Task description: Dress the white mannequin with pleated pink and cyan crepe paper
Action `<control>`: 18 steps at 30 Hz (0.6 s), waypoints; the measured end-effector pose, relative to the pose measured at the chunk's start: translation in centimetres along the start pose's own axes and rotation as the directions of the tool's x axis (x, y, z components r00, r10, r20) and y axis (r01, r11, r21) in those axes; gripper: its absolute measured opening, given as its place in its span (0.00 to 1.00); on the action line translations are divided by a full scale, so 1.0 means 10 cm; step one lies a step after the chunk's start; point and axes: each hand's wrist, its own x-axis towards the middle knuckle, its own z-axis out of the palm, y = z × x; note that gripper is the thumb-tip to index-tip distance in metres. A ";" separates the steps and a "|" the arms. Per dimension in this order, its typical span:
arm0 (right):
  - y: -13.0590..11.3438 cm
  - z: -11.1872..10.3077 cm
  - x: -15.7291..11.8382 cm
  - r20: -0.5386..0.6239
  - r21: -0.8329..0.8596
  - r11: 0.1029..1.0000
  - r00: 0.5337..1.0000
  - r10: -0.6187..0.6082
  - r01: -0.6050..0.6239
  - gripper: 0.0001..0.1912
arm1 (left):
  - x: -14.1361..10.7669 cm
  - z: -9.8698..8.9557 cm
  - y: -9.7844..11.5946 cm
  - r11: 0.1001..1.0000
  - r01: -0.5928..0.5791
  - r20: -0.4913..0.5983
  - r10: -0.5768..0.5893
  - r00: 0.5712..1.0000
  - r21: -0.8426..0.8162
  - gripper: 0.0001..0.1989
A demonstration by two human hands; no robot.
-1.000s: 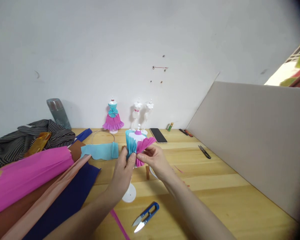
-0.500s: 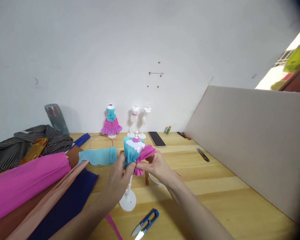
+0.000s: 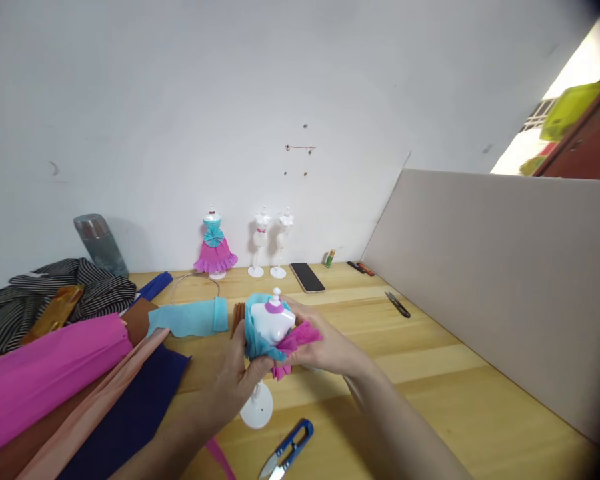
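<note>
Small white mannequin with a purple collar [image 3: 273, 325] upright between the hands, its round white base [image 3: 257, 407] below them; left hand [image 3: 237, 380] pinching turquoise crinkled paper [image 3: 254, 337] wrapped round the torso, thumb in front; right hand [image 3: 327, 347] curled behind a magenta ruffled piece [image 3: 303, 337], fingertips mostly hidden, so cannot tell whether they pinch.

Nearer than the hands: one pair of blue-handled snips [image 3: 293, 445], one magenta strip [image 3: 220, 459]; just beyond the left fingers, brown pleated material [image 3: 239, 315], crowding that side; farther left, one flat turquoise piece [image 3: 187, 319], then four long sheets, magenta [image 3: 55, 357], brown [image 3: 139, 319], peach [image 3: 105, 393], navy [image 3: 130, 407], filling the space beside the left forearm.

Beyond both hands, three mannequins: one dressed [image 3: 216, 248], two white [image 3: 261, 235] [image 3: 284, 233]; one black phone [image 3: 307, 277]; beyond the right hand, one pair of dark snips [image 3: 397, 305].
</note>
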 end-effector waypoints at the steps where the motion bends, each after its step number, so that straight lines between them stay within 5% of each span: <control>1: 0.01 -0.01 0.00 0.007 0.010 1.000 1.000 0.000 0.000 0.23 | 0.00 -0.01 0.00 1.000 -0.019 0.023 0.019 1.000 0.009 0.25; 6: 0.13 0.00 -0.01 -0.003 0.068 0.995 0.998 0.068 -0.067 0.24 | 0.03 -0.04 0.02 0.994 -0.103 0.075 0.105 0.992 -0.028 0.24; 12: 0.24 0.05 0.02 0.044 0.371 0.920 0.992 0.117 -0.125 0.25 | 0.06 -0.04 -0.01 0.994 -0.037 0.095 0.047 0.994 -0.102 0.18; 18: 0.21 0.10 0.06 -0.009 0.394 0.905 0.984 0.178 -0.160 0.21 | 0.10 -0.04 -0.05 0.989 0.025 0.073 -0.015 0.997 -0.149 0.14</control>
